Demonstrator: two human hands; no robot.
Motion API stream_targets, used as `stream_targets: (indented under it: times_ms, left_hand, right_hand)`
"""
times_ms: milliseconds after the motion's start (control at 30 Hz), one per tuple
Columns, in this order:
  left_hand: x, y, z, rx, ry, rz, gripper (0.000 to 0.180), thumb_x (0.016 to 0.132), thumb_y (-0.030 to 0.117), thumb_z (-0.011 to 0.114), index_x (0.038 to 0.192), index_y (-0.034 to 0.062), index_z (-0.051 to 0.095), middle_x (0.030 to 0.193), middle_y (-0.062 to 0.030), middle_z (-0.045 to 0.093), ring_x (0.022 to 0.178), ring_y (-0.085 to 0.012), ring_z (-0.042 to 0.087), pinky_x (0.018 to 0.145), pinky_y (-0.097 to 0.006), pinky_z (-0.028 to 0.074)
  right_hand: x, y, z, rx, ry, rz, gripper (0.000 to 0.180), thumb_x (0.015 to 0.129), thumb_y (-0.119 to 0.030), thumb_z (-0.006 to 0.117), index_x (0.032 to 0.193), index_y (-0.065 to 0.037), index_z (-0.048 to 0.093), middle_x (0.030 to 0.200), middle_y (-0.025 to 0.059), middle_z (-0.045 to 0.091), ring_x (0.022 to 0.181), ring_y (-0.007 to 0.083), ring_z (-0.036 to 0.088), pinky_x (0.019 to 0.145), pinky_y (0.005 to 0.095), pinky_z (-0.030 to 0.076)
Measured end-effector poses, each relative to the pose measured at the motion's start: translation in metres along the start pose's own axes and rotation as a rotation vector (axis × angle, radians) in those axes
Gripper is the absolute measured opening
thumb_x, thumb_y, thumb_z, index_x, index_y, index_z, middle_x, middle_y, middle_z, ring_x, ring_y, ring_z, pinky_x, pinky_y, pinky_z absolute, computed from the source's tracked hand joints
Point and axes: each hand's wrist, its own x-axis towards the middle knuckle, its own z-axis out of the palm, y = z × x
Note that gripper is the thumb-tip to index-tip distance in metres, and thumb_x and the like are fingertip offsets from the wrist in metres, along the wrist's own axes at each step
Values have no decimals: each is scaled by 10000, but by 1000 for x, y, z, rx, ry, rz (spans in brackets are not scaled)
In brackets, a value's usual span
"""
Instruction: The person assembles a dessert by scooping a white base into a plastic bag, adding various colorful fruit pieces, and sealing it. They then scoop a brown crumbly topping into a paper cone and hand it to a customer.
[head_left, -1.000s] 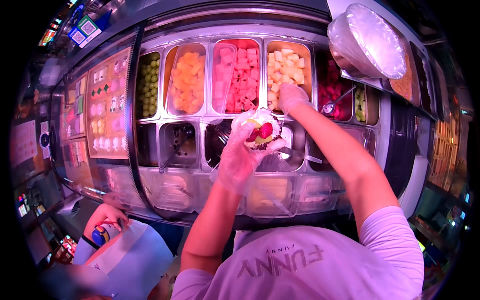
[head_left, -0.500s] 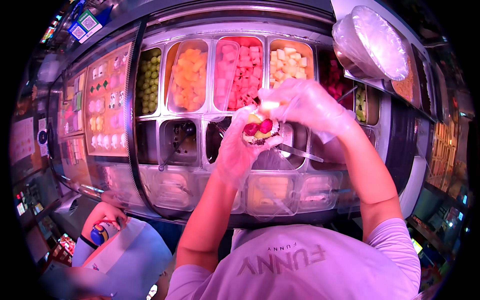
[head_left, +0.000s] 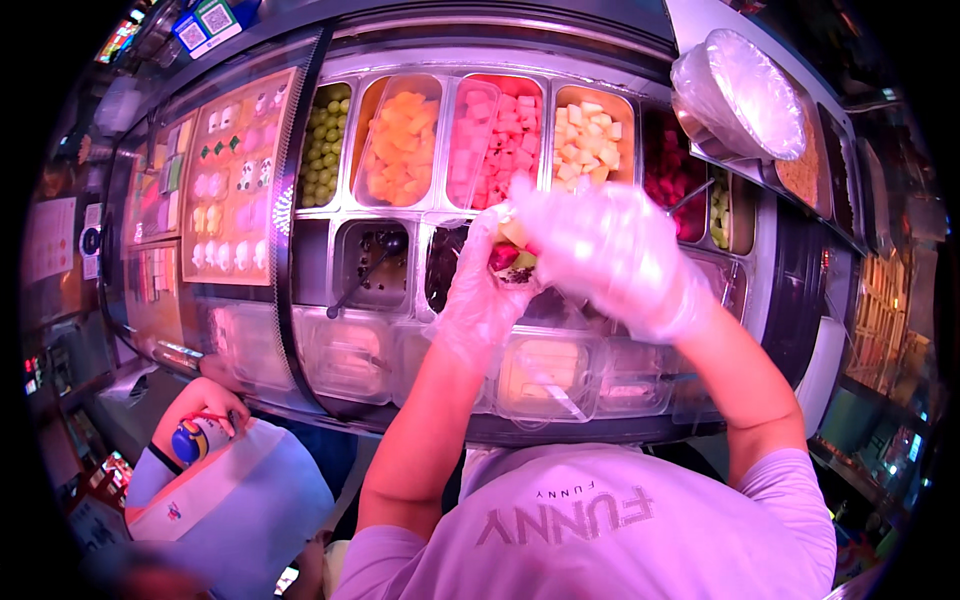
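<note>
My left hand [head_left: 478, 295], in a clear glove, is wrapped round a small fruit cup [head_left: 520, 272]. Red fruit, pale yellow pieces and dark crumbs show at its top. Right above the cup is my gloved right hand [head_left: 620, 255], covering much of it. Motion smears its fingers, so whether they hold anything is unclear. Just beyond both hands are tubs of pink-red watermelon cubes [head_left: 515, 140] and pale melon cubes [head_left: 588, 140]. Orange fruit chunks [head_left: 400, 145] and green grapes [head_left: 325, 145] fill tubs farther left.
Clear lidded boxes [head_left: 545, 372] line the counter's near side. A ladle [head_left: 362, 275] rests in a dark tub. At the right back stands a plastic-covered bowl [head_left: 750, 100]. Small moulded sweets fill a tray [head_left: 235, 185] at left. Another person [head_left: 235, 500] is at lower left.
My right hand has swung lower and over the cup, hiding more of it. The pale piece seen at its fingertips before is no longer distinct there. My left hand keeps its hold.
</note>
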Motion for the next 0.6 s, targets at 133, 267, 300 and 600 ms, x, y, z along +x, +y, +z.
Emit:
stream_targets:
  times_ms: [133,267,300,600]
  left_hand:
    - [0,2,-3,82,-313,-37,388,1000,283,614,1312,80,506,1256,-83,597,1137,-196,631,928,-363,581]
    - [-18,-8,-20,-75,-113,-65,377,1033,308,559,1336,94,495,1298,-59,577,1156,-183,621,928,-361,584]
    - [-19,-8,-28,-131,-138,-80,393,1039,327,544,1354,98,489,1318,-57,568,1171,-186,614,937,-363,581]
    - [-38,-6,-56,-278,19,-48,412,1035,367,531,1391,161,497,1411,-58,540,1258,-238,568,1018,-465,534]
  right_hand:
    - [-11,-24,15,-270,-267,-70,585,819,-202,671,1386,-130,549,1348,69,584,1293,210,550,1067,483,426]
    - [-8,-22,30,-108,-356,10,590,864,-187,617,1424,-58,484,1466,165,467,1386,321,449,1134,530,350]
    - [-10,-18,36,3,-349,20,598,874,-183,606,1436,-37,462,1479,195,443,1389,353,438,1138,541,342]
    - [-12,-24,68,110,-380,69,650,880,-168,602,1467,24,398,1485,277,424,1393,423,419,1144,531,344]
